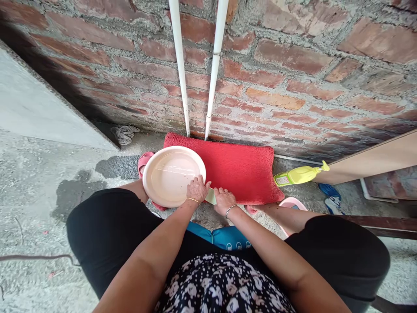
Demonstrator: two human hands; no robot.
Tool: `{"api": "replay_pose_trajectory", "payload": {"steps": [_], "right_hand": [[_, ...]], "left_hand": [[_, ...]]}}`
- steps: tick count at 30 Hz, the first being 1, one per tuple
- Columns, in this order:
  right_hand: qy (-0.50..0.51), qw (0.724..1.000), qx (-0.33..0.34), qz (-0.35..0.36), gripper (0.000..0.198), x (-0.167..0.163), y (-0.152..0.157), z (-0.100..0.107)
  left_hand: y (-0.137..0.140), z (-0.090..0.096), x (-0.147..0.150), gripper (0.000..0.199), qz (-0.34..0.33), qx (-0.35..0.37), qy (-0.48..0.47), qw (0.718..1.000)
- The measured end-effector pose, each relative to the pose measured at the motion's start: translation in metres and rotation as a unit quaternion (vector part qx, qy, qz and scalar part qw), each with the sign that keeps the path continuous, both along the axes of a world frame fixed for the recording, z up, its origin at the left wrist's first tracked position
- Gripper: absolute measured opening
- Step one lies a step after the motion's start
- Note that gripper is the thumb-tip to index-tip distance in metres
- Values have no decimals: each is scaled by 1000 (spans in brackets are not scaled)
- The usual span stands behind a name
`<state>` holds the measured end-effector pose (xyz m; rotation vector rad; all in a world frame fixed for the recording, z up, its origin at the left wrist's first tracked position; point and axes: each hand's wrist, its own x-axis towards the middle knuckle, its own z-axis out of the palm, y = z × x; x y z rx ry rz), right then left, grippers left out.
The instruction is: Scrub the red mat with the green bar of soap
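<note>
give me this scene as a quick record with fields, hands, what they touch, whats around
left hand: grips the rim of the basin
right hand: holds a pale sponge beside the basin
basin: round, pale pink, tilted, partly on the red mat
mat: on the floor against the brick wall
bottle: yellow-green, lying right of the mat
pipes: two white, down the wall

Basin (169, 174) sits on floor (32, 182), overlapping left end of mat (241, 169). Mat lies against foot of brick wall (293, 78); two pipes (180, 65) run down wall to mat's back edge. Left hand (198, 189) on basin's near-right rim, right hand (224, 201) just beside it, a small piece (211, 196) between them. Spray bottle (299, 174) lies right of mat. Rag (124, 134) back left, near wall. Sandal (329, 196) far right.
</note>
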<state>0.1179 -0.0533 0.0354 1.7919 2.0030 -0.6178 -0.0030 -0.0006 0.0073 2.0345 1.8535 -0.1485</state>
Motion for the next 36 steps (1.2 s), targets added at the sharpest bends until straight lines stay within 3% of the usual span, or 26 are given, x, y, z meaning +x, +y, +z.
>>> {"api": "replay_pose_trajectory", "payload": {"steps": [5, 14, 18, 22, 25, 33, 36], "right_hand": [[23, 1000, -4, 9, 71, -8, 10, -11], [-90, 992, -52, -74, 53, 68, -2, 5], [-47, 997, -23, -49, 54, 51, 2, 9], [7, 1000, -11, -9, 61, 11, 8, 1], [14, 1000, -12, 8, 65, 3, 8, -6], [-127, 988, -61, -59, 41, 86, -7, 12], [-105, 992, -42, -54, 47, 83, -1, 16]], "left_hand": [[1, 3, 0, 58, -2, -4, 13, 1000], [0, -1, 1, 56, 1, 3, 18, 1000], [-1, -1, 0, 55, -1, 5, 15, 1000], [0, -3, 0, 56, -2, 10, 9, 1000], [0, -3, 1, 57, 2, 11, 10, 1000], [0, -2, 0, 52, 5, 5, 3, 1000], [0, -2, 0, 52, 4, 4, 8, 1000]]}}
